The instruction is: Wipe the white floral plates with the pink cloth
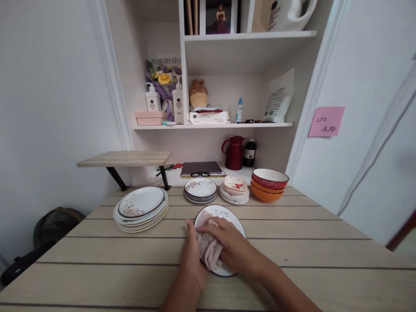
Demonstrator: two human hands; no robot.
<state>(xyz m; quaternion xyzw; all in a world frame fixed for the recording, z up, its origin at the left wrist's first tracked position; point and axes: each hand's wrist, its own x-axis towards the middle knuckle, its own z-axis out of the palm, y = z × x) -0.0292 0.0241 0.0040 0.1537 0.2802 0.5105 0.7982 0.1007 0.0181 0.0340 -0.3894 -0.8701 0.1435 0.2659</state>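
Note:
In front of me, a white plate (236,223) with a dark rim and a floral pattern is close to the slatted tabletop; whether it touches the wood is hidden. My left hand (193,258) grips its left edge, thumb up along the rim, other fingers out of sight. Bunched in my right hand (234,243) is a pale pink cloth (208,250), pressed onto the plate's face. The cloth and hand cover much of the plate's middle and left side.
Behind the plate stand a stack of small floral plates (200,188), small dishes (235,185) on saucers and stacked bowls (269,184). Larger plates (141,203) are piled at left, near a raised wooden shelf (125,158). A red jug (234,154) and a laptop (201,167) sit farther back.

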